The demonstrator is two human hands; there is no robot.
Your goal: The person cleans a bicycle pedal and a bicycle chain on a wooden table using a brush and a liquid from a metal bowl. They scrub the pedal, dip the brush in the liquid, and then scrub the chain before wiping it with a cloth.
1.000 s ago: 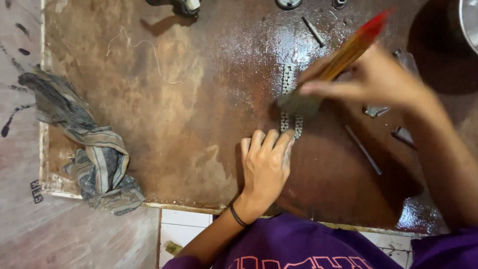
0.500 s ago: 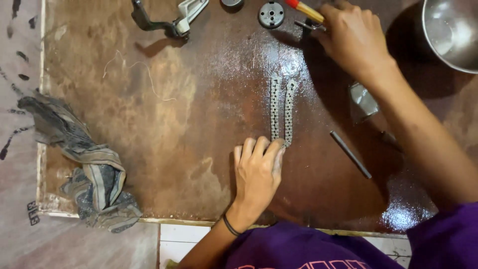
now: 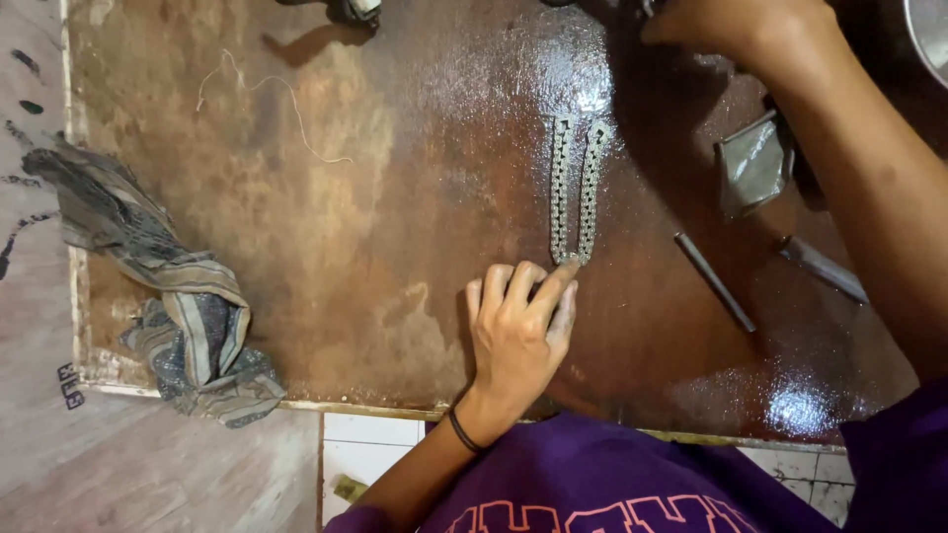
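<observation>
Resting flat on the wet brown desk point(image 3: 375, 247), the left hand point(image 3: 518, 331) has its fingers point(image 3: 513, 291) lying close together and stretched out. They grip nothing. One fingertip touches the bottom end of a metal chain point(image 3: 575, 188). The chain is folded into two long strips that lie side by side, going up and away from the hand. The right hand point(image 3: 726, 25) is far up at the top edge, well apart from the chain. Part of it is cut off, so I cannot tell how its fingers are set or if they hold something. To the right of the chain lie a thin dark rod point(image 3: 713, 281), a small grey metal piece point(image 3: 755, 163) and another tool point(image 3: 820, 268). A striped rag point(image 3: 168, 296) sits crumpled at the left edge of the desk.
</observation>
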